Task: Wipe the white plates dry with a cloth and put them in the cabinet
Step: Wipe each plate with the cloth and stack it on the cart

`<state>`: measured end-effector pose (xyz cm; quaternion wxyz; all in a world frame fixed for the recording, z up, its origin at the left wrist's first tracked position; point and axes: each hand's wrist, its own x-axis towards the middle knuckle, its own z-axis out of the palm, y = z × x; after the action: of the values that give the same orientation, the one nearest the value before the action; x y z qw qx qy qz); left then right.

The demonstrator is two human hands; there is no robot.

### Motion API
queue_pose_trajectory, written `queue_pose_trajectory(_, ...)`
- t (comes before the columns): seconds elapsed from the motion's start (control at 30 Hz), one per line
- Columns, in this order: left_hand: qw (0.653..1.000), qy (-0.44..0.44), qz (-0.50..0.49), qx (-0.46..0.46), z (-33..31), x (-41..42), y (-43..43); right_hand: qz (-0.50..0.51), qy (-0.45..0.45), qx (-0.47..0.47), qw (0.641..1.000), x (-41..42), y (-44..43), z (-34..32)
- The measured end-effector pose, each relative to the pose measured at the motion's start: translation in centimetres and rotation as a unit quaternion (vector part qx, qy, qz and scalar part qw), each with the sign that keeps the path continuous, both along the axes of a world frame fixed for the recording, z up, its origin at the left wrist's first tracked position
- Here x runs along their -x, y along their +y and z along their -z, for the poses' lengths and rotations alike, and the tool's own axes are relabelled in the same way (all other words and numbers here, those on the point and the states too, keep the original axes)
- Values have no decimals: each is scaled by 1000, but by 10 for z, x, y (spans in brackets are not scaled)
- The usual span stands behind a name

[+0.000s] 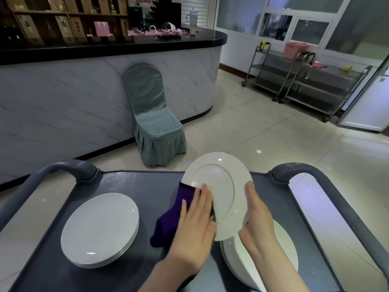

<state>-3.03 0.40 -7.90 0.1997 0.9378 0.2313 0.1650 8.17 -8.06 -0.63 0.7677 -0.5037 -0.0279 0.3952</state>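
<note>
A white plate (219, 186) is held tilted above the grey cart top (134, 186). My right hand (257, 216) grips its right rim. My left hand (194, 228) lies flat on a purple cloth (172, 220) and presses it against the plate's left side. Under my right forearm a stack of white plates (288, 247) rests on the cart's near right. Another stack of white plates (101, 228) sits on the cart's left.
The cart has raised grey handles at its left (69, 167) and right (303, 168) far corners. Beyond it stand a covered chair (153, 123), a marble-fronted counter (84, 98) and steel trolleys (305, 81) on the tiled floor.
</note>
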Motion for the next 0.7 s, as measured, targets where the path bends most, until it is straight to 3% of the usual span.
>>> queue_pose_trajectory(0.13, 998, -48, 28, -20, -6, -8, -17, -20, 24, 10, 999, 16, 0, 11)
queue_pose_trajectory(0.23, 994, -75, 56, 62, -14, -12, 10, -32, 25, 7, 999, 21, 0, 17)
queue_pose_trajectory(0.33, 994, -72, 3, 83, -5, -10, 32, -20, 5, 15, 1000, 16, -2, 13)
queue_pose_trajectory(0.53, 994, 37, -8, 100, 42, 28, 38, 12, -129, 81, 988, 3, -1, 9)
queue_pose_trajectory(0.6, 987, 26, -47, 149, 38, 37, 40, 13, -192, 116, 974, 6, 2, 10)
queue_pose_trajectory(0.67, 941, -83, -133, 300, 17, 45, 45, -11, -307, 142, 941, 14, 6, 12)
queue_pose_trajectory(0.7, 886, -157, -159, 407, 3, 49, 47, -33, -378, 144, 914, 19, 9, 13)
